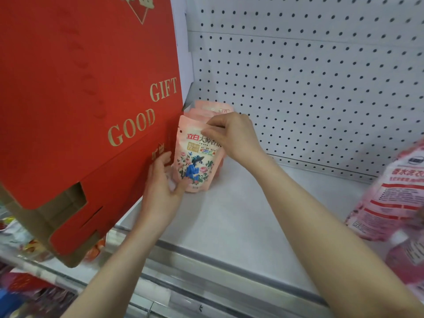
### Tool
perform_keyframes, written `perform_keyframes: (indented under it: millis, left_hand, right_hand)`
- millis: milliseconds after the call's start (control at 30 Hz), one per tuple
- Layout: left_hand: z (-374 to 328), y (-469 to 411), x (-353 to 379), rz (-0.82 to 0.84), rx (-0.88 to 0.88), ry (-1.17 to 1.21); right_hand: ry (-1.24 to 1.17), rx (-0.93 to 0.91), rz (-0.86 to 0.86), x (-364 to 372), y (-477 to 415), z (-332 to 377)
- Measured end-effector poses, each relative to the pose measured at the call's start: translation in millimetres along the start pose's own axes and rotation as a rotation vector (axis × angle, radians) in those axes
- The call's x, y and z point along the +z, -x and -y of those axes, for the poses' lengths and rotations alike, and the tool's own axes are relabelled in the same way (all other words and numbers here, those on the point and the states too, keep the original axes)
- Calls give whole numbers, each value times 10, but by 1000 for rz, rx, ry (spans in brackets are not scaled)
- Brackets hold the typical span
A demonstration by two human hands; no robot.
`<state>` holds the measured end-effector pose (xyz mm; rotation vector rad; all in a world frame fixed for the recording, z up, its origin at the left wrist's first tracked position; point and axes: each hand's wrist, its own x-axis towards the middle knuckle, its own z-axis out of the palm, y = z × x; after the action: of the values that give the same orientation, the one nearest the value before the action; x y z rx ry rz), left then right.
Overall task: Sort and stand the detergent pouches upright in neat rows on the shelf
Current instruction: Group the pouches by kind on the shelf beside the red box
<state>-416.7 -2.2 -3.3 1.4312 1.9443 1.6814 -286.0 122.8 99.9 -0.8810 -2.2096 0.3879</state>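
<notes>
Head view: the front pouch (197, 161) stands upright on the white shelf (241, 214), at the far left near the pegboard back (321, 76). More pouches behind (213, 109) it, in a row; only their tops show.

The right hand (231, 136) pinches the pouch's top edge, fingers (214, 125) curled over the seal. The left hand (163, 184) grips its lower left side, thumb on the front face and the other fingers round the back, beside the red gift box (80, 99).

The box hangs tilted, its corner just above the pouch tops. Loose pouches (394, 198) lie in a blurry heap at the right, near the shelf's front edge.

Risks, as I judge them:
- The pouch is soft, so if both hands let go before the base sits flat, it will likely flop forward.
- The row behind may lean on it, and a shove at the top could tip them domino-style.
- The left hand is tight against the box, so pulling out could nudge the box or drag the pouch sideways out of line.
- The right heap could slide off if bumped by an arm.
</notes>
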Motion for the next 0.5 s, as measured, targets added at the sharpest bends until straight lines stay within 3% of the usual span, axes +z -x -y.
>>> perform_keyframes:
  millis: [100, 200, 367, 500]
  left_hand:
    - [6, 35, 49, 75, 155, -212]
    - [19, 35, 105, 221, 166, -386]
    - [63, -21, 117, 258, 157, -444]
    - [108, -49, 114, 281, 162, -439]
  right_hand:
    - [86, -29, -34, 75, -85, -19]
    - [176, -107, -80, 118, -112, 14]
    - [265, -127, -134, 62, -115, -28]
    - [218, -40, -107, 30, -104, -28]
